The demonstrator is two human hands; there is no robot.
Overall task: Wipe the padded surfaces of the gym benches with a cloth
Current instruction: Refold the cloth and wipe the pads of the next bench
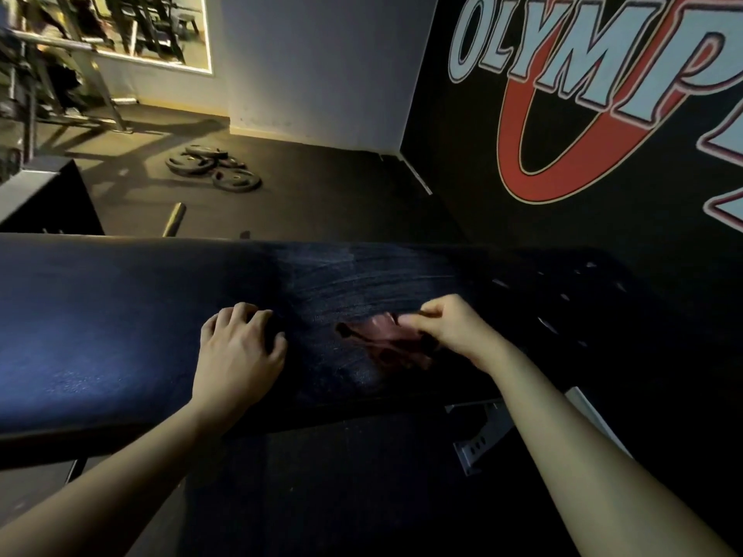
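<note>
The dark wall with its painted logo (563,94) closes the corner behind the work area. The bench pad (120,315) runs across the view. Pale wipe streaks (362,283) mark its middle section, so that zone appears treated; the left section shows none. Weight plates (217,166) lie on the floor (321,195), well apart.

The left hand (237,351) rests on the pad, loosely bent and grasping nothing, probably as a brace. The right hand (454,331) presses the reddish cloth (382,345) flat against the pad, its fingers (414,321) pinching the cloth's edge for control.
</note>
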